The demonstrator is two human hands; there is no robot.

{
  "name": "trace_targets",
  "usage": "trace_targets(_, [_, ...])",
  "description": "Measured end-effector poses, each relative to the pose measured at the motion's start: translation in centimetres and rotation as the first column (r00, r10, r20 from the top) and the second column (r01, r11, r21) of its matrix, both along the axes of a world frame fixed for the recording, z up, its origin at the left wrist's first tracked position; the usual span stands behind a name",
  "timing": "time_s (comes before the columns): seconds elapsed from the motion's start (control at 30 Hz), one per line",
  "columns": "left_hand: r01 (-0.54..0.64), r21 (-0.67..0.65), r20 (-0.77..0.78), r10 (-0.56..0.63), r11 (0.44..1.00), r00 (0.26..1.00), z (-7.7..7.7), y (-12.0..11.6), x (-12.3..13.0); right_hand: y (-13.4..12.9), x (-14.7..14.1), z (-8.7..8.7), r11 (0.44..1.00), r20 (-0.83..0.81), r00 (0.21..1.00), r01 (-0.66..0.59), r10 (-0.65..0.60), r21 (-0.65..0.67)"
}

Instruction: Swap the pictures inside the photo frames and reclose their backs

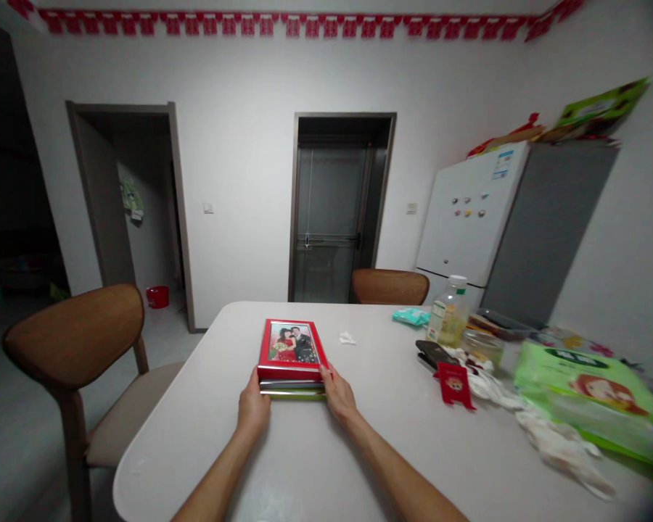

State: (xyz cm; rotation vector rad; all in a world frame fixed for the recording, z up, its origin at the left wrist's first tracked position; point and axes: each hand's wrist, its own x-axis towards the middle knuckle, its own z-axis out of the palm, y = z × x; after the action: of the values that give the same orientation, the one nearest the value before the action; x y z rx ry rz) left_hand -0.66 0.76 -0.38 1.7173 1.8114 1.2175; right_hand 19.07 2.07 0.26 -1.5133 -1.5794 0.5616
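Observation:
A stack of picture frames stands on the white table (185,442), between my two hands. On top lies a red picture frame (292,371) with a photo of two people in formal dress. Beneath it show the edges of a silvery frame (292,383) and a green one (297,396). My left hand (252,406) is closed on the near left corner of the stack. At the near right corner, my right hand (338,395) grips it, thumb on the red frame's edge. The fingers under and behind the stack are partly hidden.
A crumpled white tissue (347,338) lies right of the stack. Farther right are a bottle (447,312), a dark phone-like object (434,354), a red booklet (455,386), white cloth (563,446) and a green tissue pack (588,391). Wooden chairs (81,337) stand left and behind.

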Motion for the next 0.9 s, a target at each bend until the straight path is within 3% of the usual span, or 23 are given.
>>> trace_targets(0.4, [0.033, 0.036, 0.014, -0.034, 0.999, 0.999, 0.2, -1.3, 0.1, -0.6, 0.2, -0.3, 0.999, -0.081, 0.997, 0.018, -0.015, 0.031])
trace_targets(0.7, [0.036, 0.043, 0.057, -0.039, 0.998, 0.998, -0.2, -0.8, -0.2, -0.4, 0.4, -0.7, 0.997, -0.122, 0.992, -0.028, 0.037, 0.079])
trace_targets(0.9, [-0.077, 0.066, 0.176, 0.064, 0.995, 0.982, -1.1, -0.2, -1.0, 0.2, 1.4, -1.0, 0.998, -0.174, 0.984, 0.053, -0.046, 0.037])
